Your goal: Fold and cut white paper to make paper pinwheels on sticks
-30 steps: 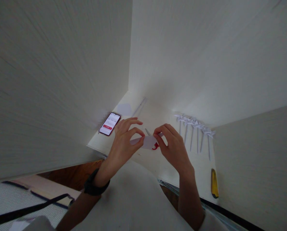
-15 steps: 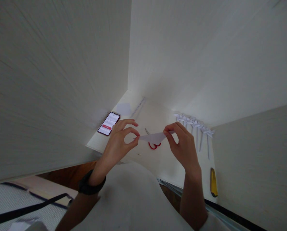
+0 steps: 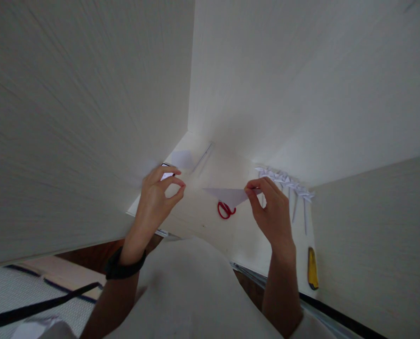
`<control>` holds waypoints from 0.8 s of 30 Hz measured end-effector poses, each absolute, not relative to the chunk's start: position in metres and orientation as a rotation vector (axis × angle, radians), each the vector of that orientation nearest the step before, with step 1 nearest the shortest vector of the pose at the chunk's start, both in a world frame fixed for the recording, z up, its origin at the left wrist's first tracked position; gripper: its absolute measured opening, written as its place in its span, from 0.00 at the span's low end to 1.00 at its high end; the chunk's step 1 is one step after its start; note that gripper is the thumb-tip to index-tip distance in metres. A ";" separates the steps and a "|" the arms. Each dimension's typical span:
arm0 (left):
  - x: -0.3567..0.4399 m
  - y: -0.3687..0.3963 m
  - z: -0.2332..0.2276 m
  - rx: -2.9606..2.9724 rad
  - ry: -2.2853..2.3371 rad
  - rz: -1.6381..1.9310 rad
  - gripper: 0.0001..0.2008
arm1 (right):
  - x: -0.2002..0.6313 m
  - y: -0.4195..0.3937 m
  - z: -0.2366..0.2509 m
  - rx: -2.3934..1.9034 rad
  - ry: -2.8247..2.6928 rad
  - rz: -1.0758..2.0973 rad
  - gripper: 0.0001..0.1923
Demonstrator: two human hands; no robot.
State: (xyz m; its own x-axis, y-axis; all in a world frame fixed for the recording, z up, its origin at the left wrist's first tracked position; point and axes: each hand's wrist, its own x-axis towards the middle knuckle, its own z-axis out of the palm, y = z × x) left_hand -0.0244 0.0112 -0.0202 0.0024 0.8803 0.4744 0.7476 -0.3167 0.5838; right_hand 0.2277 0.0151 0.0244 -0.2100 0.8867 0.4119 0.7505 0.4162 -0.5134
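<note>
My right hand [image 3: 270, 209] pinches one corner of a white paper triangle [image 3: 228, 195] and holds it above the white desk [image 3: 199, 221]. Under the paper lie red-handled scissors [image 3: 225, 210]. My left hand [image 3: 157, 197] is off the paper, to its left, with thumb and forefinger curled close and nothing between them. It hovers over a phone [image 3: 166, 174], which it mostly hides. A dark watch sits on my left wrist.
Several white paper pinwheels on sticks [image 3: 290, 188] lie in a row at the back right of the desk. A yellow utility knife [image 3: 313, 268] rests near the right front edge. A thin rod [image 3: 202, 157] and a paper sheet [image 3: 181, 159] lie in the far corner between white walls.
My left hand let go of the paper and moved left and up over the phone. My right hand kept the paper and drew slightly right, uncovering the scissors.
</note>
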 end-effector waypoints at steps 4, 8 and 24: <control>-0.018 0.010 -0.012 2.075 1.651 1.290 0.04 | 0.224 0.016 0.023 -1.397 -2.026 0.302 0.06; 0.002 0.005 -0.002 2.116 1.526 1.190 0.02 | 0.206 0.013 0.020 -1.326 -2.072 0.418 0.06; 0.019 -0.001 -0.001 2.057 1.442 1.183 0.04 | 0.187 0.009 0.020 -1.203 -2.158 0.395 0.05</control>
State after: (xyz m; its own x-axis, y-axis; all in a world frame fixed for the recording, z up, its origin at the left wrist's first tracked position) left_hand 0.0187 -0.0009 -0.0008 0.1274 0.8960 0.4254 0.5919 -0.4128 0.6922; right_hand 0.1870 0.0089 0.0201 -0.3859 0.8417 0.3777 0.6532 0.5384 -0.5324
